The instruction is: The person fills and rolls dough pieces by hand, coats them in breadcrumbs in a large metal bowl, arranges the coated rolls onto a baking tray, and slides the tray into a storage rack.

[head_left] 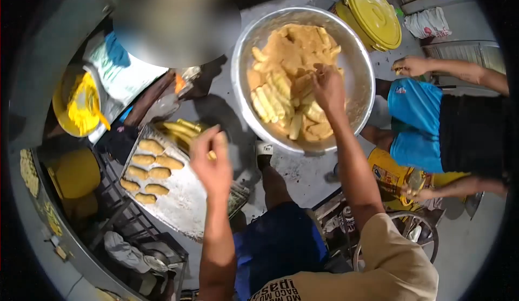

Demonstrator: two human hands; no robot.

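Steel bowl [357, 58]: right hand [327, 87] pinching a battered banana piece [303, 98]; left hand [211, 160] loosely curled, empty; best lifted gently toward the tray [186, 203].

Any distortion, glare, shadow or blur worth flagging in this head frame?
Head view: strong fisheye bend with black corners; hard light throws a dark shadow left of the big round metal bowl of battered yellow strips; mild glare on the flat metal tray; one blurred oval patch upper left; the left hand looks slightly soft.
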